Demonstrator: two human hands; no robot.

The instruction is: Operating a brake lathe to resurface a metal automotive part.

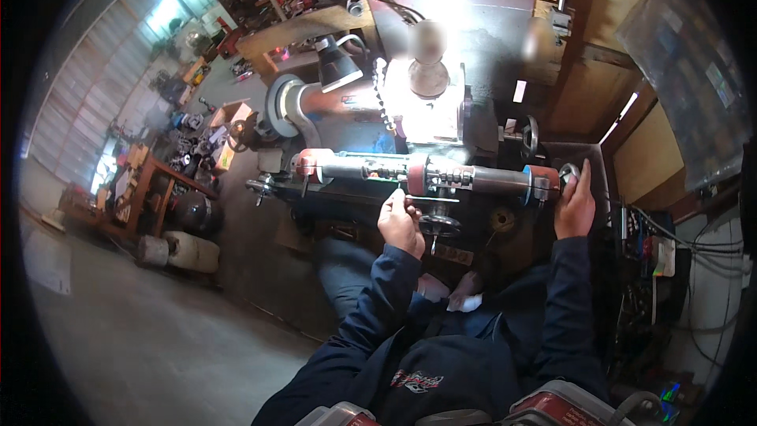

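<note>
A long machine slide [347,167] runs left to right in front of me, with red brackets, a dark cylindrical bar and a threaded middle part. My left hand [400,225] is closed in a pinch below its middle red bracket [416,175]. From those fingers a thin metal rod [438,200] points right, and a short piece rises beside it; it looks like a hex key. At the slide's right end my right hand [576,209] is wrapped round a shiny round handle [567,173] beside the red end bracket [542,181]. Its fingers partly hide the handle.
A handwheel [439,226] sits under the slide. Behind stand a black work lamp [337,65], a pale wheel [282,106] and a brightly lit machine head [430,79]. Cables [686,244] hang at right. A wooden stand [146,197] and a canister [192,252] are at left.
</note>
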